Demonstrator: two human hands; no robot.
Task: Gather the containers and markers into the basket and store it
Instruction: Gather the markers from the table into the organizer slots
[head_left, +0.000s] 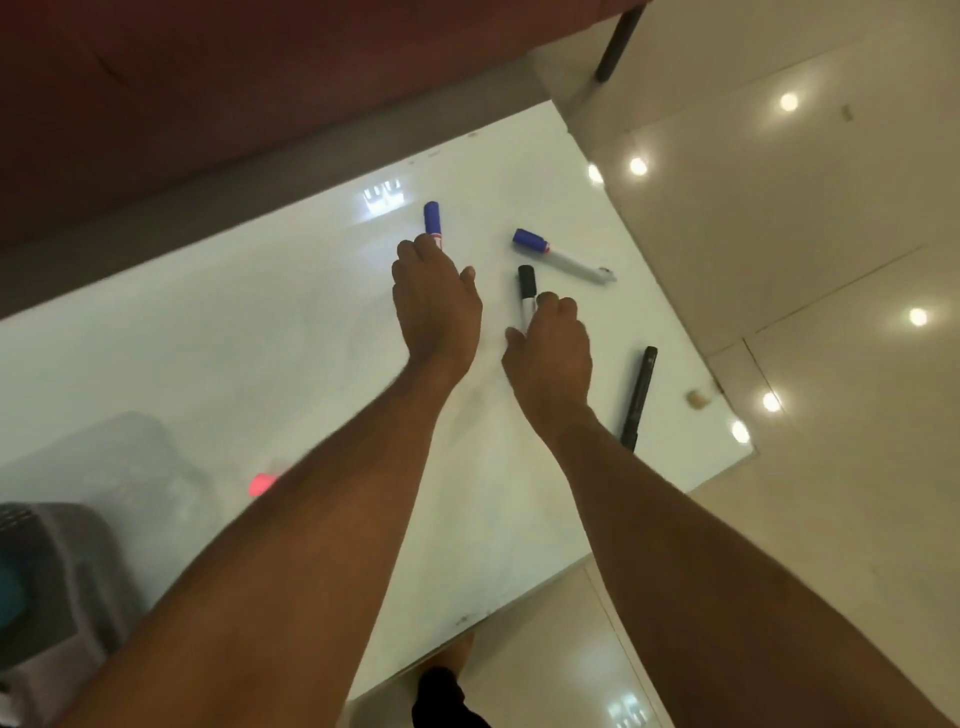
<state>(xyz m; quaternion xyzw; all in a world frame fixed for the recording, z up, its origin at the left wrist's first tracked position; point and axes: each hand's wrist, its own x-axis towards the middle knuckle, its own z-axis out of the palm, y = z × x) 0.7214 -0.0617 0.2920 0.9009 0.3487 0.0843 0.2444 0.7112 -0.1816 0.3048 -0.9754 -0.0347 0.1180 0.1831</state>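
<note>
head view: left grip (434, 306) clamped on blue marker (433, 221), right grip (550, 345) on black marker (527, 296); no legible writing

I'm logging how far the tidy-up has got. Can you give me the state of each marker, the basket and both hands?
Left hand: fingers curled over the first blue-capped marker, capped, lying flat.
Right hand: fingers curled on the black-capped marker, capped, on the table.
Second blue-capped marker: capped, lying free.
All-black marker: lying free near the table edge.
Basket: on the table, contents unclear.
</note>
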